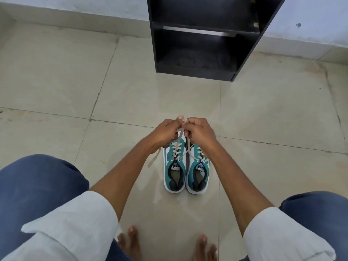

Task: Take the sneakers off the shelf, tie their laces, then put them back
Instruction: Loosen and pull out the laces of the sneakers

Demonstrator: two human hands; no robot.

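Note:
Two teal and white sneakers stand side by side on the floor tiles, heels toward me: the left sneaker (175,170) and the right sneaker (197,174). My left hand (163,132) and my right hand (199,131) meet above their toes, each pinching a grey-white lace (179,137) pulled up from the shoes. Another lace end (154,158) trails off to the left of the left sneaker. My hands hide the toes of both sneakers. The black shelf (203,70) stands farther off against the wall, with nothing on its visible boards.
Beige floor tiles (56,72) spread around the shoes. My knees in blue trousers sit at the lower left (37,185) and lower right (316,210), and my bare feet (131,242) are at the bottom edge. A white wall base (75,17) runs behind the shelf.

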